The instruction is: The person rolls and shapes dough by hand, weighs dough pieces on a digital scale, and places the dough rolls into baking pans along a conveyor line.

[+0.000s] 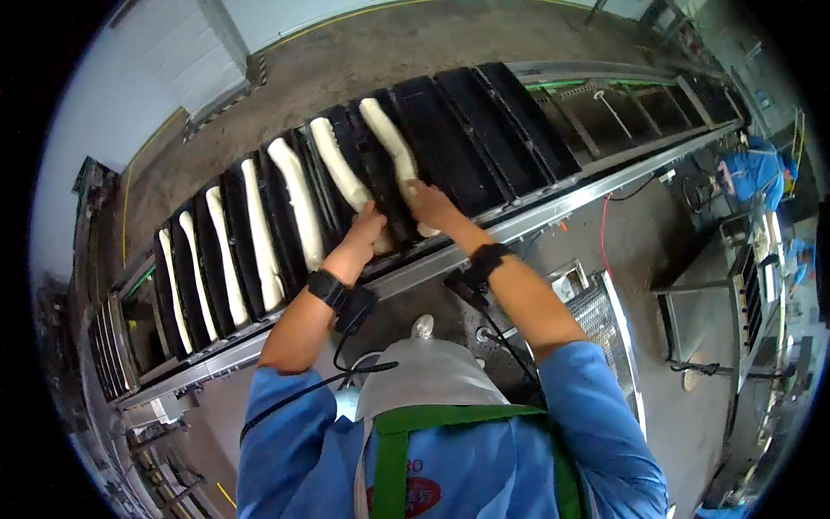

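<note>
Long pale dough rolls lie lengthwise in black baking pans, one to a channel. My left hand [367, 232] has its fingers curled at the near part of one dough roll [337, 163], which bends toward me. In the channel to its right, my right hand [432, 208] is closed over the lower part of another dough roll [389, 137]. That roll's near end shows just below my fingers. Both hands are low over the pans, close together. My fingertips are partly hidden, and each wrist wears a black strap with a cable.
Further dough rolls [295, 201] fill the channels to the left. Bare black pan channels [445, 130] lie to the right. The pans sit on a conveyor with a metal rail [519, 227]. A perforated metal surface [596, 333] stands at lower right. A person in blue [750, 173] is farther right.
</note>
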Demonstrator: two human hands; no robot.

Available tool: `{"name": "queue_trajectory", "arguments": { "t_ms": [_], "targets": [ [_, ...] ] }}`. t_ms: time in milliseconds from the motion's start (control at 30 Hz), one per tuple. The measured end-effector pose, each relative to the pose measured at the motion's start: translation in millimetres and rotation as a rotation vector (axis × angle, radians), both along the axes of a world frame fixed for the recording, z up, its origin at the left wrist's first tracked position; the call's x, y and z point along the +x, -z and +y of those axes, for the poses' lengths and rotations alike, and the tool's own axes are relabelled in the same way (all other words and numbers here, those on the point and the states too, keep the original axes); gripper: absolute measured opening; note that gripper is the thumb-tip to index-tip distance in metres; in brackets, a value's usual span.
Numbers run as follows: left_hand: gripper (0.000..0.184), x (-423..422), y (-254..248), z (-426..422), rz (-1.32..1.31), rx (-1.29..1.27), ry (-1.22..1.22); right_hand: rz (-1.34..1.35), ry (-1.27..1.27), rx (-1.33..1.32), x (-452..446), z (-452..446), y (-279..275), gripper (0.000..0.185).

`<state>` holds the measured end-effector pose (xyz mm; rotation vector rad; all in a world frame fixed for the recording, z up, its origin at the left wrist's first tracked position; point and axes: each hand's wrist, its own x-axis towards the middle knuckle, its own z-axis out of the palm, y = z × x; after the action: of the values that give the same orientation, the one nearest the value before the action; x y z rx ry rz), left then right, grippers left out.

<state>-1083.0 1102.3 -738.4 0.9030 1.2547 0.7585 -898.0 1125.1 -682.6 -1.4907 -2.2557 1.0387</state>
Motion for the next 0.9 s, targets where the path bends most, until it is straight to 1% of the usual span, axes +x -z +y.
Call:
{"name": "queue_trajectory", "arguments": {
  "t_ms": [33,67,100,133,167,200,233,267,300,333,367,400,433,467,500,533,567,600,633,667,700,733,767,800,833,867,900],
  "targets": [
    [0.059,11,-18,-13,0.223,-0.017,-0.089,-0.043,-0.016,0.189,-11,6,44,0.059],
    [0.062,16,-21,-15,0.289,0.000,-0.117,-0.002,0.021,0.228,-10,3,42,0.056],
    [0.062,24,-25,-15,0.329,0.040,-0.071,0.039,0.057,0.268,-10,-1,39,0.055],
    [0.063,32,-30,-16,0.369,0.081,-0.010,0.168,0.147,0.161,-3,-15,10,0.053],
    [0.050,39,-40,-12,0.471,0.062,0.022,0.217,0.203,0.097,-3,-6,33,0.051],
    [0.047,73,-80,-26,0.224,0.056,-0.088,0.190,0.226,0.141,7,-5,41,0.048],
    [0.047,73,-43,-11,0.224,0.092,-0.014,0.163,0.251,0.183,19,-3,47,0.045],
    [0.046,102,-82,-25,0.162,-0.041,-0.042,0.043,0.230,0.308,32,-15,29,0.042],
    [0.049,95,-43,-13,0.190,0.034,-0.004,-0.055,0.228,0.275,42,-14,22,0.037],
    [0.050,97,-15,5,0.261,0.054,0.097,-0.148,0.217,0.226,63,-18,17,0.033],
    [0.054,101,-6,11,-0.007,0.037,0.087,-0.142,0.241,0.337,93,-39,-4,0.032],
    [0.060,121,-17,16,-0.046,-0.001,0.118,-0.144,0.249,0.451,122,-61,-18,0.030],
    [0.065,121,3,32,0.235,-0.066,0.060,-0.219,0.324,0.434,153,-76,-7,0.027],
    [0.070,144,-11,36,0.411,-0.072,0.048,-0.271,0.407,0.452,189,-101,-2,0.025],
    [0.071,125,1,39,0.312,-0.019,0.074,-0.369,0.473,0.440,209,-134,15,0.025],
    [0.072,118,-1,44,0.299,-0.022,0.088,-0.450,0.533,0.332,233,-172,-6,0.026],
    [0.070,124,-13,44,0.289,-0.043,0.074,-0.613,0.615,0.099,259,-199,2,0.031],
    [0.067,130,-23,38,0.277,-0.061,0.048,-0.726,0.694,-0.099,286,-241,-6,0.040],
    [0.067,133,-24,34,0.277,-0.061,0.058,-0.774,0.691,-0.149,321,-284,22,0.050],
    [0.063,135,-25,31,0.212,-0.031,0.088,-0.819,0.771,-0.243,336,-327,16,0.058],
    [0.059,135,-27,31,0.146,0.002,0.109,-0.924,0.784,-0.515,359,-358,34,0.067],
    [0.051,135,-25,29,0.110,0.018,0.142,-1.018,0.738,-0.598,357,-386,23,0.075],
    [0.044,124,10,42,0.407,0.300,0.222,-0.990,0.808,-0.537,359,-420,42,0.073],
    [0.038,138,-13,28,0.693,0.454,0.387,-0.888,0.868,-0.494,360,-436,37,0.064],
    [0.034,152,-39,13,0.987,0.624,0.519,-0.985,0.848,-0.214,367,-451,59,0.057],
    [0.030,157,-41,1,1.215,0.838,0.479,-0.896,0.863,-0.165,353,-443,30,0.051],
    [0.027,156,-35,-8,1.329,1.044,0.370,-0.861,0.830,-0.057,367,-448,53,0.051]
  ]
}}
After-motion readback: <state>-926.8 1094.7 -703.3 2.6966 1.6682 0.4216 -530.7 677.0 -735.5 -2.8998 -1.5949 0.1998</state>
